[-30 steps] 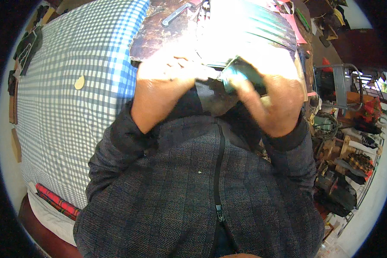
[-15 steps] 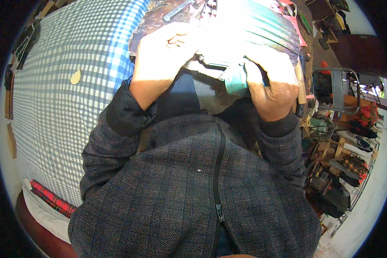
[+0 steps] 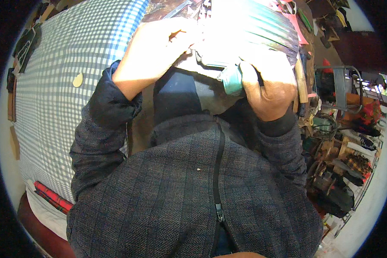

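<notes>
A green, creased sheet of cloth-like material [image 3: 273, 32] lies over the worktable in front of me, much of it washed out by strong sunlight. My right hand [image 3: 271, 81] is closed on its near edge, thumb towards me, and a green flap [image 3: 232, 81] hangs down beside the thumb. At the sheet's near left corner is my left hand [image 3: 161, 49], with fingers curled and pinched together. Glare hides what those fingertips hold. A knife-like tool [image 3: 176, 9] lies on the tabletop beyond the left hand.
A blue-and-white checked cloth [image 3: 51, 116] covers a surface on my left, with a pale half-round piece [image 3: 78, 80] on it. Pink scraps [image 3: 299, 28] and a wooden strip [image 3: 302, 81] lie along the table's right side. Further right stand a metal-framed chair [image 3: 339, 90] and cluttered shelves.
My left hand and forearm have shifted to the left, and the wrist has swung outward. My right hand stays almost in place on the green sheet's edge.
</notes>
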The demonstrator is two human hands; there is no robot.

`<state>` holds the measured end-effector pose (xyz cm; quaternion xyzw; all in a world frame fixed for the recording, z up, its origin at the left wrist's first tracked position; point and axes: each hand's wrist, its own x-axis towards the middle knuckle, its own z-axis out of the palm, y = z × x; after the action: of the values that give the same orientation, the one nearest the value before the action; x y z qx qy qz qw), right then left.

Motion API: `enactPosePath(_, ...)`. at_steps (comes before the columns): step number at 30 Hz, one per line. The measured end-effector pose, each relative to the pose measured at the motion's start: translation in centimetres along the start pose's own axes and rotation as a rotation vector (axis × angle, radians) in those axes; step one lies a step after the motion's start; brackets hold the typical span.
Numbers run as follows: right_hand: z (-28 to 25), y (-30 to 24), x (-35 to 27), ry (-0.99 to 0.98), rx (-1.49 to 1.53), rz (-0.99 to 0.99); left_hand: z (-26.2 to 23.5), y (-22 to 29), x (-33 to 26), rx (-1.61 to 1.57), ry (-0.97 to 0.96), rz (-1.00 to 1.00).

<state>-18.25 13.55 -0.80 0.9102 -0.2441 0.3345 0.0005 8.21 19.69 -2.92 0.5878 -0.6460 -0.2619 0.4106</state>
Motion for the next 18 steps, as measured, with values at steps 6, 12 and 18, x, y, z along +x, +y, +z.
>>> enactPosePath(6,0.0,0.0,-0.1,-0.001,0.010,-0.001,-0.8,0.7,0.5,0.320,-0.013,0.291)
enactPosePath(12,0.0,0.1,-0.3,0.016,0.033,-0.006,0.1,0.7,0.2,0.436,0.032,0.306)
enactPosePath(18,0.5,0.4,-0.6,0.070,0.042,-0.031,0.4,0.7,0.2,0.443,0.107,0.367)
